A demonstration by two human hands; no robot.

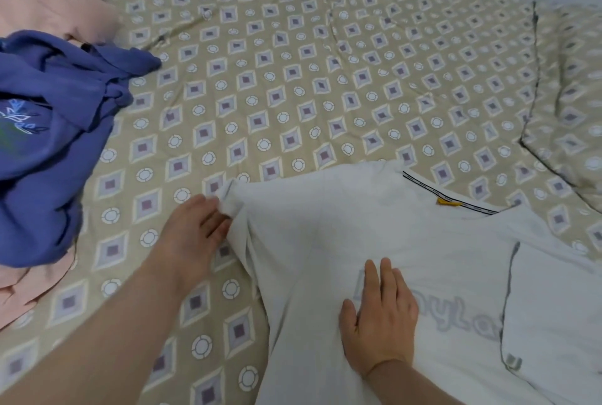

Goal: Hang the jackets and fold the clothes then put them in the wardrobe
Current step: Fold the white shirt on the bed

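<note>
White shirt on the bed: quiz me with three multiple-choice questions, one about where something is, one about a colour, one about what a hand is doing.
1. Where does the blue garment lie?
A. left of the shirt
B. on the shirt
C. on a hanger

2. What colour is the tag at the shirt's collar?
A. red
B. yellow
C. green

3. What is the right hand doing?
A. making a fist
B. hanging in the air
C. pressing flat on the shirt

Answers:
1 A: it sits at the left of the bed, apart from the shirt.
2 B: a small yellow tab shows inside the neckline.
3 C: its fingers lie straight on the print, while the left hand pinches the shirt's sleeve.
</note>
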